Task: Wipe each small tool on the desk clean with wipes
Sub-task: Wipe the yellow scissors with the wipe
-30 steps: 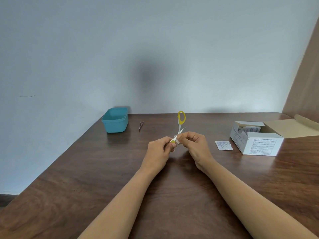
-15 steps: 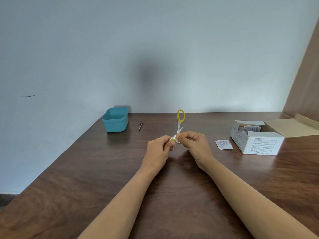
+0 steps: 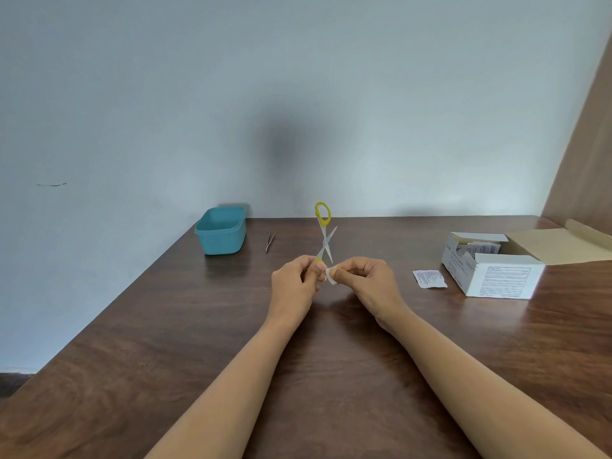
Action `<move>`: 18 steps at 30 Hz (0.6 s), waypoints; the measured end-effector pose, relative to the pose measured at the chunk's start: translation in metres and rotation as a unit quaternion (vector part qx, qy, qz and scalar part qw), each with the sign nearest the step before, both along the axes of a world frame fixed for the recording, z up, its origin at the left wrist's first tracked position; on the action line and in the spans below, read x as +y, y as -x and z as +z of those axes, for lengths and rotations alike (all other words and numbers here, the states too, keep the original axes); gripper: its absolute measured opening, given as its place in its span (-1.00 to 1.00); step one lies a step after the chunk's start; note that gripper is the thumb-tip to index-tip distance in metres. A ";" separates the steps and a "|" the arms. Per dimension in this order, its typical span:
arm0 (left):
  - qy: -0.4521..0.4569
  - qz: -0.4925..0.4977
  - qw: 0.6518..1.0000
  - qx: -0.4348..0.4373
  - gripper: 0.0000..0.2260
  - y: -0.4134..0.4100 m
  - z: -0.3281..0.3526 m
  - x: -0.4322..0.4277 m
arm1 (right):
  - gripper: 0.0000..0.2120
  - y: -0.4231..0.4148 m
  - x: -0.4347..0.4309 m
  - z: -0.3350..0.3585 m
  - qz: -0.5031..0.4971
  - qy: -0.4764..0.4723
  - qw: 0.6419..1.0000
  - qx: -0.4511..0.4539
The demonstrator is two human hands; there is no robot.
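Small scissors (image 3: 325, 236) with yellow handles stand spread open above the middle of the desk. My left hand (image 3: 293, 286) pinches the lower yellow handle; the other loop points up. My right hand (image 3: 367, 282) pinches a small white wipe (image 3: 330, 275) just beside the tip of the lower blade. Whether the wipe touches the blade I cannot tell. Thin metal tweezers (image 3: 270, 241) lie on the desk behind and left of my hands.
A teal plastic tub (image 3: 221, 230) stands at the back left by the wall. An open white box of wipes (image 3: 493, 266) sits at the right with its flap laid back, and a white wipe packet (image 3: 429, 278) lies just left of it. The desk's left edge runs diagonally.
The scissors have opened wider and stand more upright. My right hand with the wipe has slid down from the blades' crossing to near the lower blade's tip.
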State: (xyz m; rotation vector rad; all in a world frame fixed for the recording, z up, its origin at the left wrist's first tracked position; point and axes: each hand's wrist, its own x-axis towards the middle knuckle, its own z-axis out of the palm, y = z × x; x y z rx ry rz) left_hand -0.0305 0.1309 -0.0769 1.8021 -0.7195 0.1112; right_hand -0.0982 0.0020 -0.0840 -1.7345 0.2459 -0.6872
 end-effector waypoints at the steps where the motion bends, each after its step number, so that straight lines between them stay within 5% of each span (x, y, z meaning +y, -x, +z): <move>1: 0.006 -0.001 1.000 0.003 -0.86 0.000 0.000 0.000 | -0.92 0.000 0.000 0.000 -0.006 -0.009 1.000 -0.005; 6: 0.020 -0.009 1.000 0.019 -0.82 -0.001 -0.001 -0.001 | -0.97 -0.001 -0.003 0.004 -0.058 -0.166 0.982 -0.074; 11: -0.017 -0.022 1.000 -0.013 -0.76 0.001 0.001 0.000 | -0.98 0.001 -0.016 0.009 -0.087 -0.363 0.921 -0.111; 18: -0.063 -0.036 0.992 -0.108 -0.77 0.000 0.001 0.000 | -0.95 0.015 -0.035 0.017 -0.039 -0.413 0.902 -0.117</move>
